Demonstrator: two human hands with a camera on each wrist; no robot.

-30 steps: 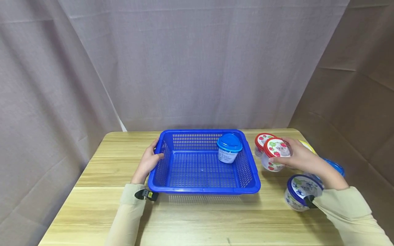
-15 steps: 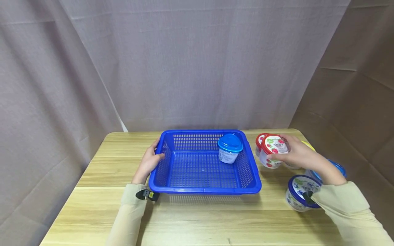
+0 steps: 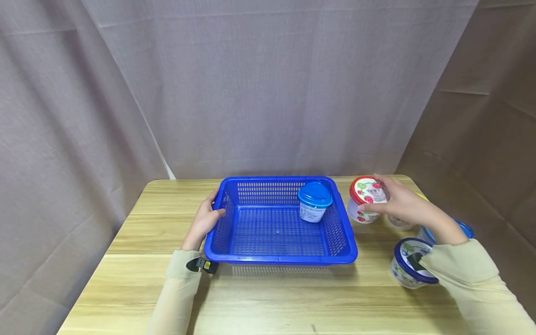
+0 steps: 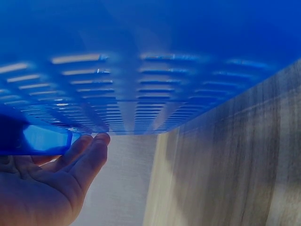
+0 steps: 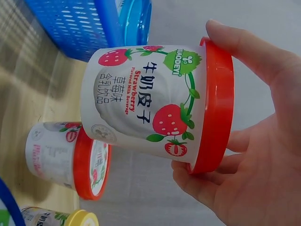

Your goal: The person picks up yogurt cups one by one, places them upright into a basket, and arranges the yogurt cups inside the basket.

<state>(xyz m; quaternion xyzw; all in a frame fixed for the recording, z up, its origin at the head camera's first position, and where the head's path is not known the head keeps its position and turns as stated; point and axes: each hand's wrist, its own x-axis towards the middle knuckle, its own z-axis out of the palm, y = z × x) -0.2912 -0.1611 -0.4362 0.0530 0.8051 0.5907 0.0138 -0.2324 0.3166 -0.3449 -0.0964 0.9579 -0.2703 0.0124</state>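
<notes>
My right hand (image 3: 404, 202) grips a strawberry milk tub (image 3: 369, 190) by its red lid, thumb on one side and fingers on the other. In the right wrist view this tub (image 5: 146, 103) hangs above the table. A second red-lidded tub (image 5: 56, 153) stands below it there; the held tub covers it in the head view. My left hand (image 3: 204, 219) holds the left rim of a blue plastic basket (image 3: 278, 259), thumb over the inner side. The left wrist view shows the fingers (image 4: 91, 162) by the perforated wall. One blue-lidded tub (image 3: 313, 211) stands inside the basket, at its right end.
On the right of the wooden table (image 3: 272, 307) stand a dark-blue-lidded tub (image 3: 406, 278), a bright-blue-lidded tub (image 3: 465, 229) and a yellow-lidded tub (image 3: 399, 223), partly behind my right arm. Grey curtains (image 3: 268, 93) hang at the back and sides.
My right hand has moved the strawberry tub up and slightly left, and it now hides the second red-lidded tub in the head view. My left hand and the basket hold nearly the same place.
</notes>
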